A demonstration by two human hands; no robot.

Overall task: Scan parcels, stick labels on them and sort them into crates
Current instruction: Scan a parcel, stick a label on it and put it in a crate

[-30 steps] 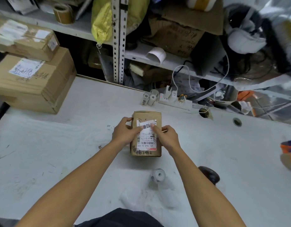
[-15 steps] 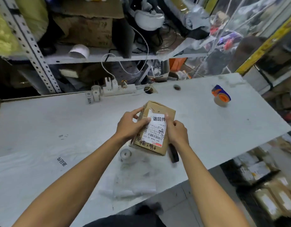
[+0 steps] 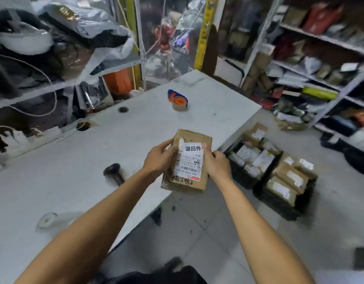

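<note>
A small brown cardboard parcel (image 3: 189,175) with a white shipping label and a white sticker (image 3: 192,149) on top is held in the air over the table's right edge. My left hand (image 3: 159,158) grips its left side, thumb on the top face. My right hand (image 3: 217,163) grips its right side, fingers at the sticker's edge. Two black crates (image 3: 244,179) (image 3: 279,203) stand on the floor to the right, both filled with several labelled parcels. A black handheld scanner (image 3: 113,173) lies on the white table (image 3: 74,160).
A tape dispenser (image 3: 178,100) sits at the table's far end. A small label roll (image 3: 46,219) lies near the table's front edge. Cluttered shelves stand behind the table and along the right wall (image 3: 320,64). Grey tiled floor (image 3: 218,232) lies between me and the crates.
The parcel has been lifted off the table and carried right, past the table's edge. My view has swung right, bringing the floor crates into sight. Both hands keep their hold.
</note>
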